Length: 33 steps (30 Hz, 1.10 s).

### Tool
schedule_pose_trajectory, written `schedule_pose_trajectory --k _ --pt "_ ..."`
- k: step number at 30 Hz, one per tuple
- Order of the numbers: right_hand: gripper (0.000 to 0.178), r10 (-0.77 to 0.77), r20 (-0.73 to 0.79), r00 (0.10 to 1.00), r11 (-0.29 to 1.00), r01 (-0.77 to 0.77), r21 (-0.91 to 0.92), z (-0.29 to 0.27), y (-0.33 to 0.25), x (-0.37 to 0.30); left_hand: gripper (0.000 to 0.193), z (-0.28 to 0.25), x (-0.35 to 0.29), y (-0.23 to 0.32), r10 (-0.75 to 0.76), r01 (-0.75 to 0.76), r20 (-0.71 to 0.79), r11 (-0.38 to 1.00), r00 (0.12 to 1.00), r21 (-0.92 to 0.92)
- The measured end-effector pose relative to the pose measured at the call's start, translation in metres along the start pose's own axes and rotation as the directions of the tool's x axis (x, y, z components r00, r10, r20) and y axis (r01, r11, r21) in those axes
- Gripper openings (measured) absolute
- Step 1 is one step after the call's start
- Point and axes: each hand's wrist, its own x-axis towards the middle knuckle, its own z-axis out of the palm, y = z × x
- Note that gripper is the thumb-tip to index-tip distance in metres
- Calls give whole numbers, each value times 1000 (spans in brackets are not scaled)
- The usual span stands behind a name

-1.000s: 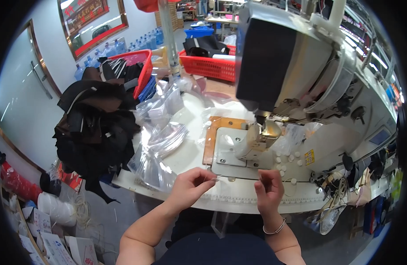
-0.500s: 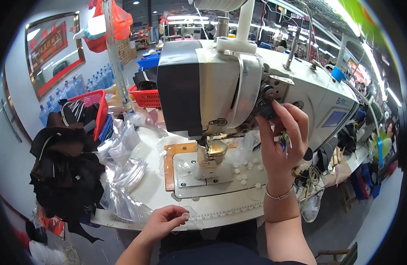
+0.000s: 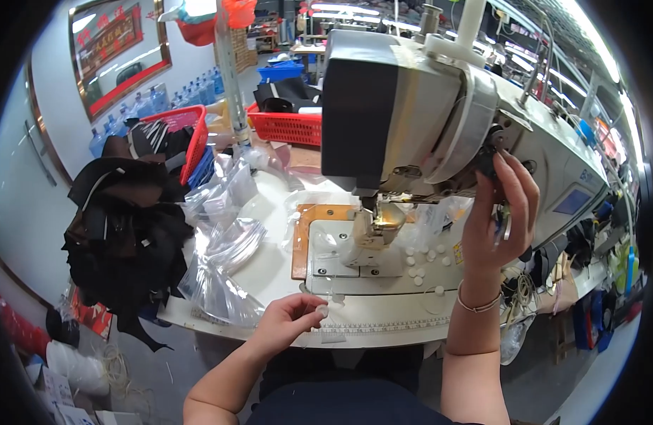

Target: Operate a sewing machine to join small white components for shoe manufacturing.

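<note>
A post-bed sewing machine [image 3: 426, 106] with a pale body and a dark front cover stands before me. My right hand [image 3: 503, 212] is raised to its front, thumb and fingers closed round a black knob [image 3: 488, 161]. Low over the table's near edge, my left hand [image 3: 287, 324] pinches a small white disc [image 3: 322, 309] between thumb and fingertips. Just beyond it lies a bit of clear plastic [image 3: 335, 297]. Several loose white discs [image 3: 418, 272] are scattered on the machine bed, right of the post [image 3: 372, 244] under the needle area.
Clear plastic sheets [image 3: 220, 273] are heaped on the left of the white table [image 3: 270, 205]. A pile of black scraps [image 3: 128, 234] hangs beside it at the far left. Red baskets [image 3: 287, 129] stand behind. A ruler strip [image 3: 390, 327] runs along the near edge.
The whole view has swung left, so the machine sits farther right in it. My left hand has moved a little away from me, over the ruler strip. My right hand stays on the knob.
</note>
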Motion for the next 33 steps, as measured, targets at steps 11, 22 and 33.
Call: schedule_pose_trajectory --k 11,22,33 --pt "34 152 -20 988 983 -149 110 -1 6 -10 37 -11 -1 8 40 -49 -121 996 992 -78" --pt "41 150 -66 986 986 -145 83 -4 3 -21 45 -61 68 84 194 -142 -285 971 939 192" --pt "24 257 584 770 940 -339 33 -86 -29 -169 14 -74 199 109 126 -191 -251 948 960 -254"
